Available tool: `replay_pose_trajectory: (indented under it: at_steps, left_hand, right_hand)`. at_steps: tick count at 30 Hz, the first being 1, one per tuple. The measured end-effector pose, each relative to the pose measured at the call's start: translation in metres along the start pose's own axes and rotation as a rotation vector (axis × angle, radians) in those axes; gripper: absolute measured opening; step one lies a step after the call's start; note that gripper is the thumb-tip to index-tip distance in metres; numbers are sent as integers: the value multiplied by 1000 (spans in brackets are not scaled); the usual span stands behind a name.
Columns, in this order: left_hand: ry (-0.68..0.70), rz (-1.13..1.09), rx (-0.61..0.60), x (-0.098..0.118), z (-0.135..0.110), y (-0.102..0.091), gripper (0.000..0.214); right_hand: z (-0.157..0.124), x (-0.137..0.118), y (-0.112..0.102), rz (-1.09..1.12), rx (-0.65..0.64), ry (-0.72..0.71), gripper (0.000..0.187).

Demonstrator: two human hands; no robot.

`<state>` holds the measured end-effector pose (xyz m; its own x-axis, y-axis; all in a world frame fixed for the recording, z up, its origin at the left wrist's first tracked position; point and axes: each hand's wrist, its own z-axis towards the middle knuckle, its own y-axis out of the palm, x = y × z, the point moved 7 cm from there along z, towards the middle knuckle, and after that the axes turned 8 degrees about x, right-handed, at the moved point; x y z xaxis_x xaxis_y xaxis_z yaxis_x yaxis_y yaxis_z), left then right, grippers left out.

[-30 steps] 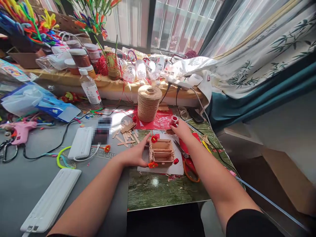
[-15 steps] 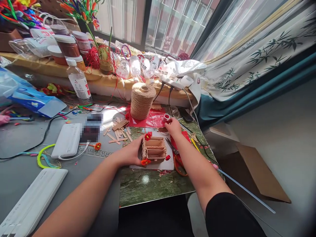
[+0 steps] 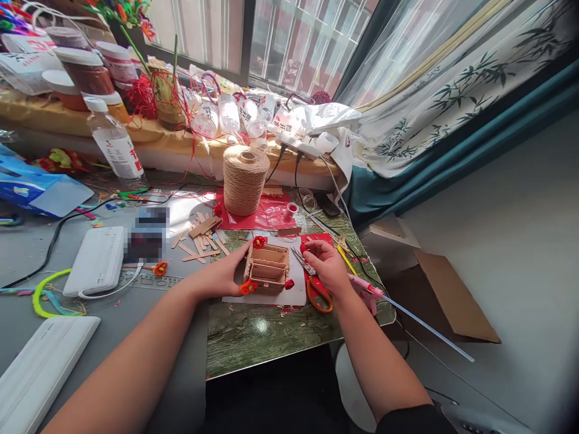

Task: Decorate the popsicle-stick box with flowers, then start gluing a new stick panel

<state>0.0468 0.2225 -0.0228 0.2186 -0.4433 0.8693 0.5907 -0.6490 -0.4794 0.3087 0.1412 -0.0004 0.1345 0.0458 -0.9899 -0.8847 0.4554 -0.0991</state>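
Note:
My left hand [image 3: 226, 271] is closed round the left side of a small box made of craft sticks [image 3: 270, 272], which has dividers and an open top. Red and orange flowers sit at three of its corners. Beside the box, my right hand [image 3: 326, 262] is pinched, with a small red flower [image 3: 303, 247] at its fingertips, partly hidden. Orange-handled scissors [image 3: 319, 296] lie just under and left of that hand, their blades toward the box. White paper [image 3: 235, 296] is beneath the box.
A twine spool [image 3: 245, 181] and a small spool [image 3: 291, 210] stand on red sheeting behind. Loose craft sticks [image 3: 201, 238] lie left. A pink glue gun [image 3: 368, 287] with a long glue stick is at the right edge. White power banks [image 3: 96, 259] occupy the grey table.
My right hand has left the small spool at the back and come nearer, beside the box, with a red flower at its fingertips. My left hand stays on the box. The view has swung right.

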Motion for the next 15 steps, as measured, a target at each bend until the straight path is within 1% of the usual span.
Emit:
replay_pose_trajectory:
  at_steps: [3,6,8,10,13,15]
  left_hand:
    - [1,26,-11,-6,1,2,124]
    - [-19,35,-12,-8,2,4,123]
    - [-16,26,-6,-6,2,4,121]
    - [0,4,-4,-2,3,4,120]
    - [29,-23,-8,6,5,3,118]
    - [50,-33,-2,10,6,2,118]
  right_hand:
    - [-3,-6,7,-93,-29,-46,30]
    - [2,-24,21,-269,-69,-203,24]
    - [5,-37,31,-377,-97,-314,20]
    - [8,-44,41,-445,-128,-379,18]
    - [10,-45,51,-487,-168,-386,15]
    - [11,-44,54,-481,-167,-370,13]
